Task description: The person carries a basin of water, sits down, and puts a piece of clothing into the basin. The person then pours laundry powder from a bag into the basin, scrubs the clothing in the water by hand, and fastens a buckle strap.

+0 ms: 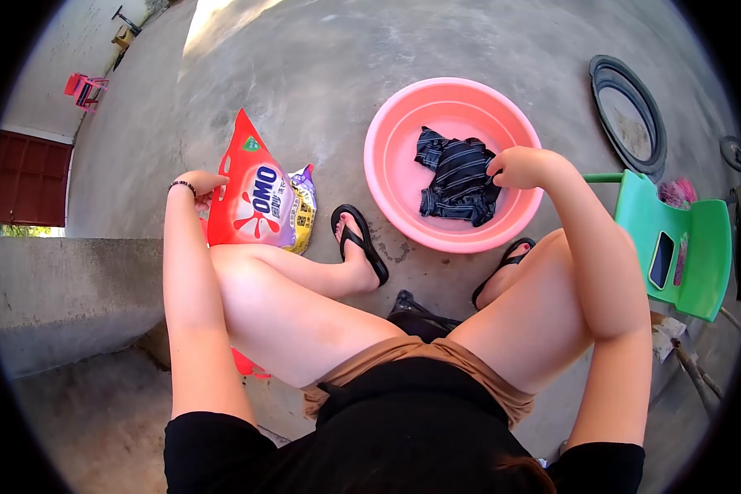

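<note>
To the left, my left hand [202,186], with a dark bead bracelet at the wrist, grips the side of a red OMO laundry detergent bag [251,193] near its cut-out handle. The bag stands beside my left knee. In front of me a pink plastic basin [387,206] sits on the floor, and a dark striped shirt [461,183] lies crumpled in it. My right hand [520,168] reaches over the basin's right side, its fingers closed at the shirt's right edge. The fingertips are partly hidden by the hand.
A yellow and purple packet [305,210] stands behind the detergent bag. On my right is a green plastic chair [663,216] with a phone [661,259] on it. A dark tyre-like ring [628,115] lies beyond. A low concrete wall [74,284] runs along the left.
</note>
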`<action>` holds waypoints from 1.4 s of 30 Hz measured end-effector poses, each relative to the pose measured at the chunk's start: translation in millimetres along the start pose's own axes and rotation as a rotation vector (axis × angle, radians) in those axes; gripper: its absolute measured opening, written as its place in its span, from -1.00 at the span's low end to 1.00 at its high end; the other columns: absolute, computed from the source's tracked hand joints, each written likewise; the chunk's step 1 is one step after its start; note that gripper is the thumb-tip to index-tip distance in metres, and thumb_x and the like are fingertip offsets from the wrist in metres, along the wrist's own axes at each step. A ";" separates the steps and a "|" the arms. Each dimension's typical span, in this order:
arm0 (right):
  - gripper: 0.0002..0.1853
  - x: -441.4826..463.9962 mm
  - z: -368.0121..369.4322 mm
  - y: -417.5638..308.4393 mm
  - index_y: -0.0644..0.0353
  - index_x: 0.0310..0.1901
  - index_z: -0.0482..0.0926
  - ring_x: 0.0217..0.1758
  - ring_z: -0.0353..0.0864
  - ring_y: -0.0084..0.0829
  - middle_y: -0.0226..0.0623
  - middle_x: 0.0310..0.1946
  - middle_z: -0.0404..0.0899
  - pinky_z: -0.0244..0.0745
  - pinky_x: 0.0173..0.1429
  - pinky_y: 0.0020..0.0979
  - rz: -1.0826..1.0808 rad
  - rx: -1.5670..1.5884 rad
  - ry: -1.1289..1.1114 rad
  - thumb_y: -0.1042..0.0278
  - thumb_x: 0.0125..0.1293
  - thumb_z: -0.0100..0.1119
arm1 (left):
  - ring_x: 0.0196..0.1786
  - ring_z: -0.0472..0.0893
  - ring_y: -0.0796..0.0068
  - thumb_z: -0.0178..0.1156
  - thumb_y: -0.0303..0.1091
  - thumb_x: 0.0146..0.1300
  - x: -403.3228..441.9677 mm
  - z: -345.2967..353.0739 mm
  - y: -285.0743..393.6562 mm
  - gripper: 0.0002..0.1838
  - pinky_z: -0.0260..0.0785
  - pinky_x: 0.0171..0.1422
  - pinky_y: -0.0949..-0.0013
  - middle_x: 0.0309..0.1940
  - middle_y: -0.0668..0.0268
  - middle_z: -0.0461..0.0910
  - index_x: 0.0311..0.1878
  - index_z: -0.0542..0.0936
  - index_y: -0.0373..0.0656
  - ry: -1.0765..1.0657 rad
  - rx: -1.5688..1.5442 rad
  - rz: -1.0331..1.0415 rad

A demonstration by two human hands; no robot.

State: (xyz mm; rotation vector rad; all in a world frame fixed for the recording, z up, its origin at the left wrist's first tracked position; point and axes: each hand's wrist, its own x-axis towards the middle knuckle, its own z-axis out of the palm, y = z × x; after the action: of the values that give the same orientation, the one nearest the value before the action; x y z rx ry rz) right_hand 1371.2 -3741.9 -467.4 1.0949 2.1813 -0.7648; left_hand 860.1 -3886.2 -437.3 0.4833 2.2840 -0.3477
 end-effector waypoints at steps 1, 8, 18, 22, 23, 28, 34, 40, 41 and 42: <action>-0.62 1.3 0.2 -1.6 0.06 0.07 0.54 0.07 0.52 -0.26 -0.20 0.01 0.55 0.37 0.15 -0.29 0.003 0.008 0.006 0.29 0.20 0.02 | -0.62 0.36 0.61 0.02 0.07 0.24 7.0 0.3 -0.7 -0.57 0.18 -0.59 0.50 -0.68 0.44 0.41 -0.53 0.53 -0.07 -0.028 -0.024 0.026; -0.63 5.2 -0.7 -7.3 0.07 0.06 0.55 0.05 0.52 -0.24 -0.19 -0.02 0.56 0.38 0.14 -0.30 -0.029 -0.015 -0.005 0.28 0.20 0.03 | -0.68 0.21 0.70 -0.11 0.05 0.31 41.7 -2.8 -13.3 -0.50 0.06 -0.57 0.57 -0.74 0.57 0.31 -0.70 0.44 0.05 -0.114 -0.245 0.244; -0.63 14.2 -0.9 -4.0 0.10 0.05 0.55 0.06 0.53 -0.24 -0.18 -0.02 0.57 0.38 0.14 -0.32 -0.030 -0.023 -0.008 0.28 0.20 0.03 | -0.77 0.14 0.70 -0.08 -0.08 0.33 78.8 -16.6 -24.1 -0.59 -0.13 -0.71 0.53 -0.74 0.56 0.34 -0.66 0.34 0.08 0.107 -0.923 0.380; -0.63 12.3 -1.9 -8.4 0.10 0.04 0.55 0.06 0.53 -0.23 -0.17 -0.02 0.57 0.39 0.14 -0.31 -0.047 -0.022 -0.008 0.27 0.20 0.04 | -0.78 0.11 0.75 -0.09 -0.15 0.35 40.4 -20.8 2.0 -0.66 -0.10 -0.71 0.61 -0.70 0.57 0.40 -0.58 0.37 0.05 0.104 -1.237 0.448; -0.63 12.5 -1.2 -8.7 0.10 0.04 0.55 0.06 0.53 -0.23 -0.17 -0.02 0.57 0.39 0.14 -0.31 -0.052 -0.026 -0.014 0.27 0.20 0.04 | -0.78 0.10 0.75 -0.09 -0.16 0.35 35.9 -22.3 8.4 -0.68 -0.11 -0.71 0.62 -0.70 0.57 0.40 -0.55 0.38 0.04 0.086 -1.293 0.473; -0.65 11.0 -0.7 -9.6 0.11 0.02 0.56 0.05 0.53 -0.23 -0.15 -0.03 0.57 0.39 0.13 -0.29 -0.052 -0.027 -0.025 0.26 0.21 0.04 | -0.77 0.06 0.76 -0.12 -0.19 0.37 16.4 -26.7 41.2 -0.70 -0.10 -0.68 0.64 -0.72 0.60 0.28 -0.50 0.40 -0.03 -0.012 -1.336 0.593; -0.66 10.6 -0.1 -5.7 0.13 0.00 0.57 0.00 0.55 -0.23 -0.15 -0.08 0.59 0.40 0.10 -0.30 -0.060 -0.010 0.037 0.27 0.21 0.04 | -0.69 0.14 0.75 -0.13 -0.19 0.36 3.7 -16.0 70.3 -0.65 -0.01 -0.63 0.64 -0.72 0.58 0.20 -0.51 0.46 -0.10 -0.036 -1.281 0.602; -0.67 11.9 -4.1 -8.4 0.15 -0.03 0.58 -0.04 0.57 -0.21 -0.14 -0.13 0.60 0.42 0.07 -0.31 -0.056 0.006 0.083 0.29 0.18 0.04 | -0.66 0.19 0.76 -0.13 -0.24 0.34 4.3 11.3 109.4 -0.71 0.08 -0.60 0.67 -0.69 0.59 0.25 -0.40 0.50 -0.15 -0.212 -1.233 0.514; -0.67 14.6 -3.9 -8.3 0.15 -0.03 0.58 -0.05 0.57 -0.21 -0.13 -0.14 0.60 0.43 0.06 -0.31 -0.063 0.004 0.094 0.30 0.18 0.03 | -0.64 0.22 0.77 -0.15 -0.27 0.34 1.3 19.3 116.0 -0.72 0.12 -0.59 0.68 -0.67 0.59 0.27 -0.37 0.50 -0.17 -0.220 -1.162 0.508; -0.67 18.6 -2.6 -7.8 0.15 -0.04 0.59 -0.07 0.58 -0.20 -0.13 -0.15 0.61 0.44 0.05 -0.30 -0.070 0.003 0.103 0.31 0.17 0.03 | -0.64 0.25 0.77 -0.16 -0.29 0.33 5.1 25.6 122.0 -0.73 0.15 -0.58 0.67 -0.66 0.58 0.30 -0.37 0.49 -0.17 -0.231 -1.162 0.482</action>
State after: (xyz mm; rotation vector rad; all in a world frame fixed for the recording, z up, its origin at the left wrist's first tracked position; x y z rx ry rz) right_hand 1354.8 -3734.6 -477.0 1.0865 2.3163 -0.7571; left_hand 927.0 -3786.2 -470.5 0.3147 1.6868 1.0503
